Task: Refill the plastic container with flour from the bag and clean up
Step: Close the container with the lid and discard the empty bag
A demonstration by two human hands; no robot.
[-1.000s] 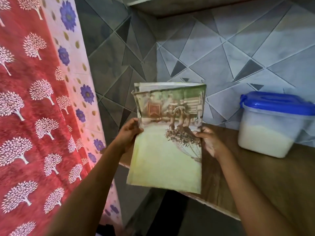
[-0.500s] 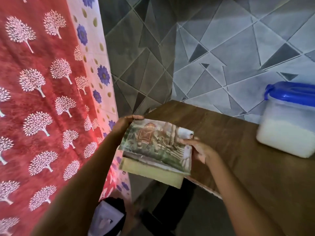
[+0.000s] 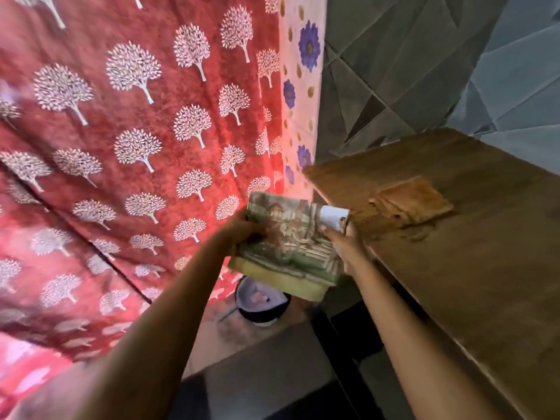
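From the head camera, we are looking down at two bare forearms reaching from the bottom of the frame toward its centre, where both hands are holding the flour bag [image 3: 288,247] in the air. The bag is looking flat and folded over, with its printed half lying on top and a plain pale yellow strip showing along the lower edge. The left hand [image 3: 242,230] is gripping the bag's left edge with its fingers curled around it, and the right hand [image 3: 345,244] is clasping the right edge, with fingertips lying on the printed face. The frame is blurring slightly, so we are not making out the finer finger positions. The bag is hanging just left of the near edge of a wooden counter [image 3: 485,268], which is filling the right side of the frame; we cannot tell whether the bag's upper right corner is touching that edge. On the counter, right of centre, a flat orange-brown cloth [image 3: 415,203] is lying. Directly below the bag, a round dark-rimmed bin [image 3: 260,301] is sitting on the floor. A red curtain [image 3: 136,131] printed with white trees is covering the left half, a white strip with purple flowers [image 3: 300,86] is bordering it, and a grey tiled wall [image 3: 409,71] is filling the upper right.
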